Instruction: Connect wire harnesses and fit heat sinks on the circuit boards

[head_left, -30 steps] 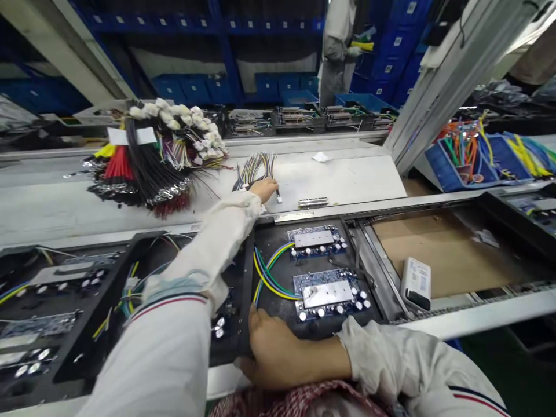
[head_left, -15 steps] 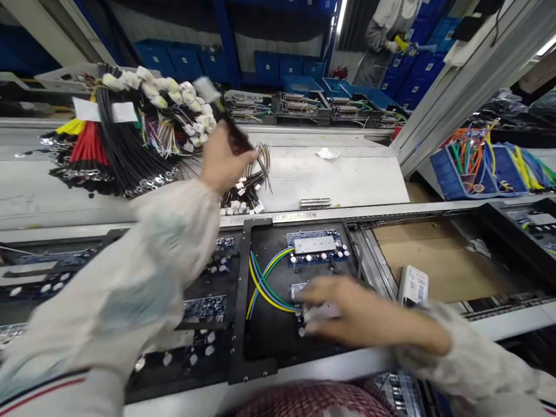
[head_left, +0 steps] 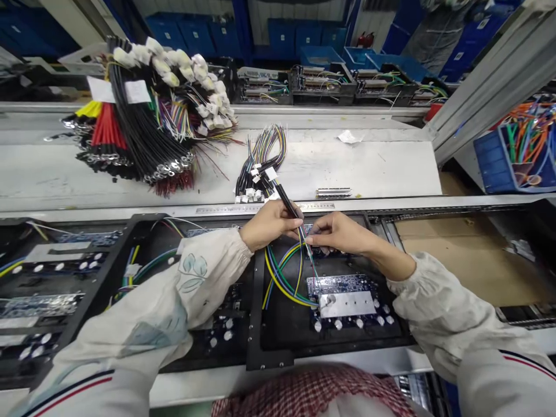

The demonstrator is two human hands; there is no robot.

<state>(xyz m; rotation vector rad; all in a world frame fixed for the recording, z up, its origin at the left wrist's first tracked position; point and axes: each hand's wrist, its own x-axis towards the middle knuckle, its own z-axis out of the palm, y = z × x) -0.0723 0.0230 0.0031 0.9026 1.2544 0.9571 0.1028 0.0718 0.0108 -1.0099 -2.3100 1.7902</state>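
Observation:
Over the black tray [head_left: 282, 339], my left hand [head_left: 270, 225] is closed on a black-sleeved wire harness [head_left: 284, 198] with a white connector at its upper end. My right hand [head_left: 339, 233] is closed in a pinch at the harness's thin loose wires, just right of my left fingertips. Those wires hang down toward the near circuit board [head_left: 336, 284], which carries a silver metal plate [head_left: 347, 304] and round white-topped parts. Yellow, green and blue wires [head_left: 278, 278] curve at the board's left. The far board is mostly hidden behind my hands.
A pile of similar harnesses [head_left: 267, 153] lies on the white shelf, with larger cable bundles [head_left: 143, 127] to its left. More trays with boards [head_left: 43, 301] stand at left. Cardboard [head_left: 452, 260] lies at right, below a blue bin of coloured wires [head_left: 499, 159].
My left hand has come down from the shelf to the tray with the harness. My right hand has moved from the near board up to the harness's wire ends. The view has shifted.

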